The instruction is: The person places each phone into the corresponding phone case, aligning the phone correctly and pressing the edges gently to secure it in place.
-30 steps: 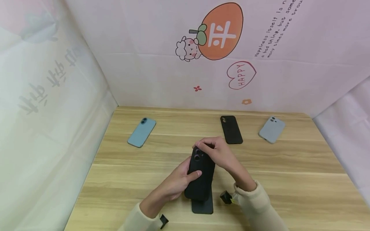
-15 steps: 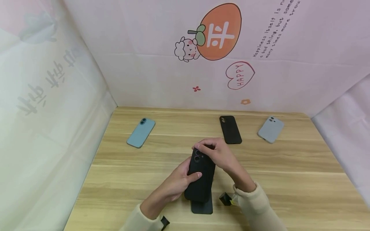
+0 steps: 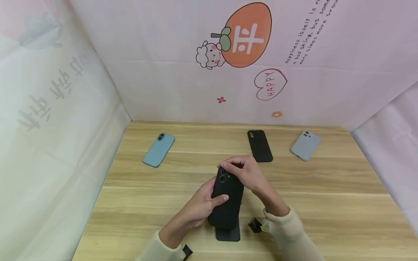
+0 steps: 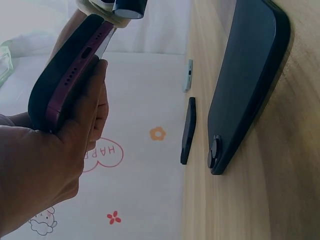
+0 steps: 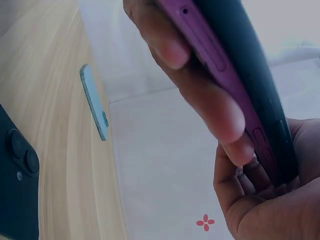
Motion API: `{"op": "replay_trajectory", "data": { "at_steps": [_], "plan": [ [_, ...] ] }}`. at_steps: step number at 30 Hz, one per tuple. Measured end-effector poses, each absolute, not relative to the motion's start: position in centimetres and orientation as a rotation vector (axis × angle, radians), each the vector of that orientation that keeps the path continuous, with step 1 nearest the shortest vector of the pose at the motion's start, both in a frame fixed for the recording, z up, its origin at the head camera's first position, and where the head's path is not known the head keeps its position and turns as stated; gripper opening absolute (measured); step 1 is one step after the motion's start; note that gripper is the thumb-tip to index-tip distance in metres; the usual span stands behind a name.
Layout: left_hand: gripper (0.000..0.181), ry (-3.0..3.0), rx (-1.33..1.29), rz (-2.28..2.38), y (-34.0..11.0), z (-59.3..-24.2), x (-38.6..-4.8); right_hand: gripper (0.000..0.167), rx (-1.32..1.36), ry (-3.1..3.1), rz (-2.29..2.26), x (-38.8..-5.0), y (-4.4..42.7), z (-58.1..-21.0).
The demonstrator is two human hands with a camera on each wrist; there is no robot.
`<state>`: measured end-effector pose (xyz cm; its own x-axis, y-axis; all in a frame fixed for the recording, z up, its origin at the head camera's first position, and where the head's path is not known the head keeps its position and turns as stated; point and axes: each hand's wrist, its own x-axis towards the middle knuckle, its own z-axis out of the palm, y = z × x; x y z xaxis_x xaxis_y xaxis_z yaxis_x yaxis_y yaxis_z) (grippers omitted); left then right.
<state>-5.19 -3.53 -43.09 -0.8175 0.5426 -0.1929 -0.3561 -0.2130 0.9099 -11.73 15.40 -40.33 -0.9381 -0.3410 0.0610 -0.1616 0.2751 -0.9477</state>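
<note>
A purple-edged phone (image 4: 82, 62) with a black phone case (image 3: 223, 214) over its back is held above the table, back side up. My left hand (image 3: 200, 204) grips it from the left, thumb across the case and fingers underneath. At the camera end my right hand (image 3: 246, 174) pinches the top edge, thumb beside the lenses. In the right wrist view, the purple side frame (image 5: 225, 85) shows bare along the case's edge. Below the held phone, a dark phone (image 3: 228, 235) lies on the table, partly hidden in the head view; its camera lenses (image 5: 22, 150) appear in the right wrist view.
A light blue phone (image 3: 159, 149) lies at the back left of the wooden table (image 3: 137, 206). Toward the back right are a black phone case (image 3: 261, 146) and a pale grey-blue phone or case (image 3: 305, 145). A printed white cloth (image 3: 176, 87) stands behind the table.
The held phone's lower end has shifted slightly toward the table's front. Both hands keep their grip at nearly the same spot, and the things on the table lie as before.
</note>
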Motion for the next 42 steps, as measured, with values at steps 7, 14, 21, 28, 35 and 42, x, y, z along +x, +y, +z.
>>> {"op": "replay_trajectory", "data": {
  "at_steps": [7,14,21,28,35,42],
  "plan": [
    [0.052,1.596,0.137,2.076,-3.9,-42.8,-5.5,0.014,-0.407,2.398,-1.763,-11.8,16.6,-40.4],
    [0.055,1.591,0.125,2.102,-4.3,-42.9,-5.6,0.017,-0.349,2.318,-1.798,-11.9,17.0,-40.0],
    [0.055,1.569,0.137,2.114,-4.3,-42.8,-5.6,0.018,-0.329,2.270,-1.806,-11.8,17.2,-39.9],
    [0.053,1.555,0.129,2.119,-4.4,-42.7,-5.5,0.018,-0.330,2.270,-1.792,-11.6,17.3,-40.1],
    [0.053,1.550,0.126,2.121,-4.3,-42.7,-5.5,0.020,-0.333,2.250,-1.816,-11.6,17.4,-40.4],
    [0.053,1.509,0.139,2.142,-4.4,-42.8,-5.4,0.020,-0.315,2.205,-1.862,-11.5,17.3,-40.8]
  ]
}}
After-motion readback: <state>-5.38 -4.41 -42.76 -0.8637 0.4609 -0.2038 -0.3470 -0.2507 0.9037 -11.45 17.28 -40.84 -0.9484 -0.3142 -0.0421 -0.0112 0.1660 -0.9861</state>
